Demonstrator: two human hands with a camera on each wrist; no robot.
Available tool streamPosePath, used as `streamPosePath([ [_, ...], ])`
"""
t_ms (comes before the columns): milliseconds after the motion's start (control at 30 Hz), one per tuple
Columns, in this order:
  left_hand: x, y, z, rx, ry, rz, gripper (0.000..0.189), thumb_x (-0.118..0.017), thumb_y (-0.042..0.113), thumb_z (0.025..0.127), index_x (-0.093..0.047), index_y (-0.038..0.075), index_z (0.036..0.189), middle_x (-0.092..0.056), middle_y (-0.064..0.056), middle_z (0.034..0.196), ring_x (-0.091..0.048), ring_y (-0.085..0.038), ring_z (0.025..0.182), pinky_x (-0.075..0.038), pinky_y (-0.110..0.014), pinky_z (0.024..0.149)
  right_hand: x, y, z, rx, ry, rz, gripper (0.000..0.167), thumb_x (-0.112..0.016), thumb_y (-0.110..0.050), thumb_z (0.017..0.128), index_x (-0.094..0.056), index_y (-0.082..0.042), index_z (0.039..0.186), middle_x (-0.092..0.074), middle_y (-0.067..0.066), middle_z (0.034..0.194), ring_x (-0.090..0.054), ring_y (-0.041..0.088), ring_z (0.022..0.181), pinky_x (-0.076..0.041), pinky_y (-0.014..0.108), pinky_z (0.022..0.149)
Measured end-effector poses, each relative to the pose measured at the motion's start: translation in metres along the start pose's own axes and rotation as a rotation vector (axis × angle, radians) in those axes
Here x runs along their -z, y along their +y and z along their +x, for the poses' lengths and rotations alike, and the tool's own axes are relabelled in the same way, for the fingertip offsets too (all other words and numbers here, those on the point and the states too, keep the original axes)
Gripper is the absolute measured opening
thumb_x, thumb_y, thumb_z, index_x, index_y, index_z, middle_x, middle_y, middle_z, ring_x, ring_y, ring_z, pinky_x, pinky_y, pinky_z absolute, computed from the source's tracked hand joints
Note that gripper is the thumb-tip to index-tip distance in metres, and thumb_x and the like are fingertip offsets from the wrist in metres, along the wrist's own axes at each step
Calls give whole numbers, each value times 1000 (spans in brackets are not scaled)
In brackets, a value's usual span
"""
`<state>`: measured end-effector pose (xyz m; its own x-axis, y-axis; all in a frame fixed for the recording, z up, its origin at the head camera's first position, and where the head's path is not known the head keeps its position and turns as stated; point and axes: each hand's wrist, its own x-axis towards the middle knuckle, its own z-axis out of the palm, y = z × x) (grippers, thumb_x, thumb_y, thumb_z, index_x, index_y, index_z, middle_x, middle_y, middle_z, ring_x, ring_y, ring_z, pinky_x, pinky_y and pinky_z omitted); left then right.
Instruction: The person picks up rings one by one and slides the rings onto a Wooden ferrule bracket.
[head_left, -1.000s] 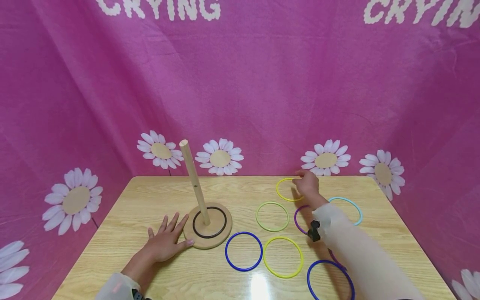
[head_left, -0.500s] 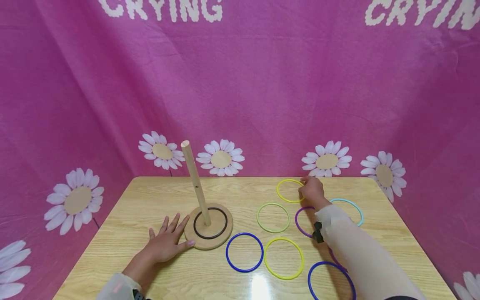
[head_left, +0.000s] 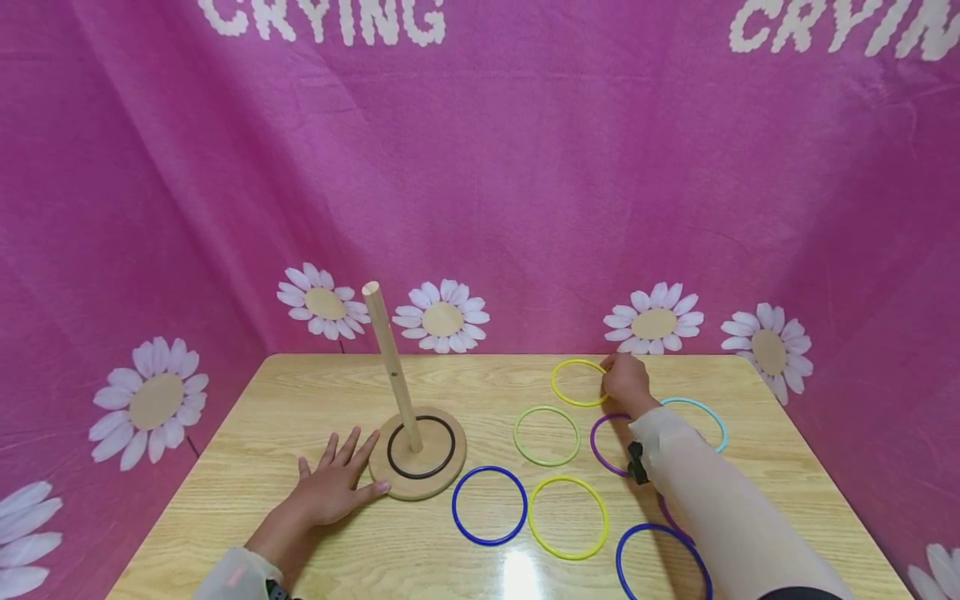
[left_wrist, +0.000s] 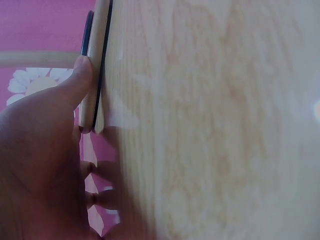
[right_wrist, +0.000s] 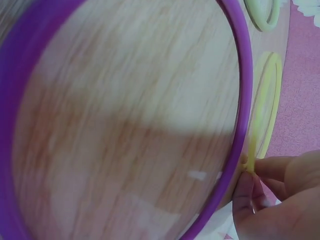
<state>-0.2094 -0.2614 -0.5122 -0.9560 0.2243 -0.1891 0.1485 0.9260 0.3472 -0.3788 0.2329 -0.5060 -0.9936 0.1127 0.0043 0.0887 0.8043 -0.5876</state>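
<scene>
At the table's back edge, my right hand (head_left: 627, 385) pinches the right side of a yellow ring (head_left: 557, 392). The right wrist view confirms it: thumb and fingertips meet on the yellow ring (right_wrist: 272, 100), with a large purple ring (right_wrist: 245, 75) in the foreground. My left hand (head_left: 333, 490) lies with fingers spread on the table, its thumb touching the rim of a round wooden base (head_left: 382, 479). From that base rises a wooden peg (head_left: 392, 367), encircled by a black ring (head_left: 420, 477). In the left wrist view, the left hand's thumb (left_wrist: 82, 75) rests against the base's edge.
Loose on the wooden table (head_left: 247, 433) lie a light green ring (head_left: 516, 436), a blue ring (head_left: 453, 505), another yellow ring (head_left: 530, 517) and a second blue ring (head_left: 618, 562). My right forearm partly covers purple rings and a light blue ring (head_left: 724, 433). A pink curtain (head_left: 510, 183) hangs behind.
My right hand has shifted a little to the right and down, and its fingers have come together on the yellow ring's right side. The left hand stays put.
</scene>
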Motion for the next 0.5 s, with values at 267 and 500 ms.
streamPosePath([
  [267, 0, -1, -1, -1, 12, 13, 95, -48, 77, 94, -19, 24, 167, -8, -16, 173, 1, -51, 155, 2, -90, 102, 1, 3, 0, 10, 22, 66, 37, -58, 6, 80, -70, 7, 115, -71, 23, 106, -63, 38, 101, -53, 45, 87],
  [500, -1, -1, 0, -2, 14, 15, 95, -48, 77, 94, -19, 24, 167, -9, -16, 173, 1, -51, 155, 2, -90, 102, 3, 1, -2, -17, 31, 134, 35, -60, 5, 82, -70, 9, 116, -69, 25, 113, -60, 38, 106, -53, 42, 88],
])
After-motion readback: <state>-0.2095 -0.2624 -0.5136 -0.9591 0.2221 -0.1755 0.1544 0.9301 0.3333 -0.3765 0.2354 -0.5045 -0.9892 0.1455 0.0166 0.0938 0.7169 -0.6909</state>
